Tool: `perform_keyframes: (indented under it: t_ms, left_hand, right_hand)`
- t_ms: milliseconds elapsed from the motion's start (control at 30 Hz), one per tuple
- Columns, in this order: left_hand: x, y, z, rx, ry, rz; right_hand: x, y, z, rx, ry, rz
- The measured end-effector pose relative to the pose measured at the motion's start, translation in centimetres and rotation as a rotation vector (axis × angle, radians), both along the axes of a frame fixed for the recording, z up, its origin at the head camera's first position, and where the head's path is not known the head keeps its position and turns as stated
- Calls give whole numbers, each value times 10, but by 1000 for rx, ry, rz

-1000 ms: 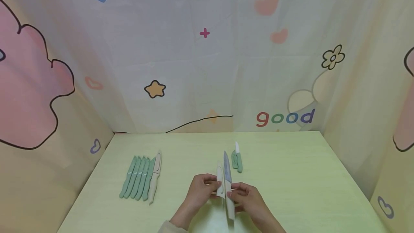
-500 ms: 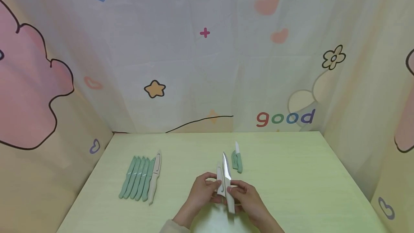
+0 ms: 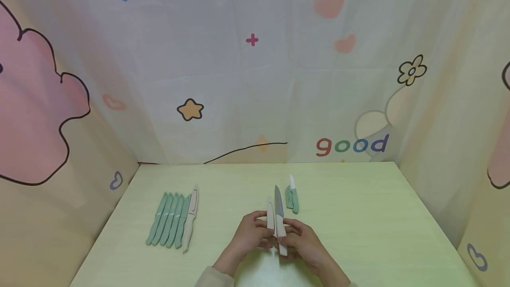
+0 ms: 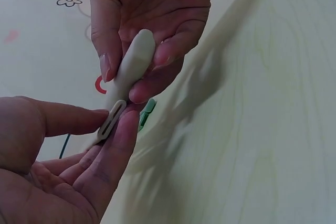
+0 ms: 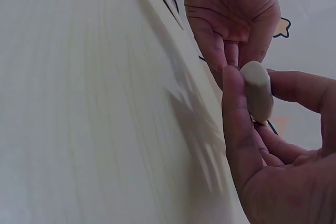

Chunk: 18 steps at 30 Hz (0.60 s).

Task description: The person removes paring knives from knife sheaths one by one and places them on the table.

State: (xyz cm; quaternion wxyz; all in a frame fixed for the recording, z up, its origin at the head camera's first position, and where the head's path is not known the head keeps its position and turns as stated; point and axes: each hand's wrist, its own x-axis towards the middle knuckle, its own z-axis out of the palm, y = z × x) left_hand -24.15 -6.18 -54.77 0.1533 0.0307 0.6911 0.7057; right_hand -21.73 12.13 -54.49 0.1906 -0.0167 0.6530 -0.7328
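In the head view my left hand [image 3: 250, 234] pinches a white knife sheath [image 3: 271, 215] between thumb and fingers. Its narrow slotted mouth shows in the left wrist view, facing back toward the person. My right hand [image 3: 303, 242] grips the white handle [image 5: 258, 92] of a kitchen knife [image 3: 279, 203], whose bare grey blade points away from the person. Knife and sheath stand side by side above the table, the blade outside the sheath. From the left wrist the rounded handle end [image 4: 140, 51] shows between the right thumb and fingers.
Several green knives [image 3: 169, 220] lie in a row at the left, with a white sheathed knife [image 3: 191, 220] at the row's right end. Beyond the hands lie a small green-handled paring knife [image 3: 294, 196] and its green sheath [image 3: 288, 197]. A printed curtain [image 3: 223, 74] borders the table [image 3: 366, 225].
The knife has tilted, its handle end shifting up in the head view; its blade flashed bright half a second ago and is dull grey now. The left thumb has slid lower on the sheath.
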Motion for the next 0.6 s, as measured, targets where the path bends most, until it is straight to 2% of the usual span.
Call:
perform_keyframes:
  t_ms: [200,600]
  left_hand:
    - [-7,3,-1,-60,49,49]
    - [-27,10,-6,-188,81,141]
  right_hand:
    - [-7,0,-3,-4,30,-9]
    - [-21,-7,1,58,68,-104]
